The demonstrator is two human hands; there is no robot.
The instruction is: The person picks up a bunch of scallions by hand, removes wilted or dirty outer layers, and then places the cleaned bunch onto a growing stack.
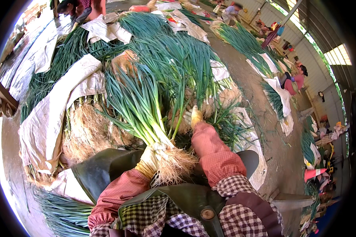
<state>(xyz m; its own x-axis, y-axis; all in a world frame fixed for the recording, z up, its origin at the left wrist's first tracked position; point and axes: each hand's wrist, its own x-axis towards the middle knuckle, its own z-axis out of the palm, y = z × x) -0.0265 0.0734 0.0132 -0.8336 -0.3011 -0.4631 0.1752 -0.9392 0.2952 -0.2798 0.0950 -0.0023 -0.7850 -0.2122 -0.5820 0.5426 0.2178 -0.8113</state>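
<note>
My left hand [148, 161], in a pale yellow glove, is wrapped round a bundle of green onions [140, 110] just above the roots. The bundle's tangled, tan roots [174, 164] hang beside that hand over my lap, and its green leaves fan away from me to the upper left. My right hand [195, 116], gloved alike, reaches out to the big heap of green onions [174, 59]. Its fingers look apart, close to the white stalks and roots at the heap's near edge, with nothing visible in them.
Pale cloth sacking [55, 114] covers more onions at the left. Another sheet [251, 146] lies right of my right arm. Loose onions [63, 211] rest at the lower left. A concrete aisle [279, 146] separates further heaps [241, 39]. Other people [296, 80] work at the back and right.
</note>
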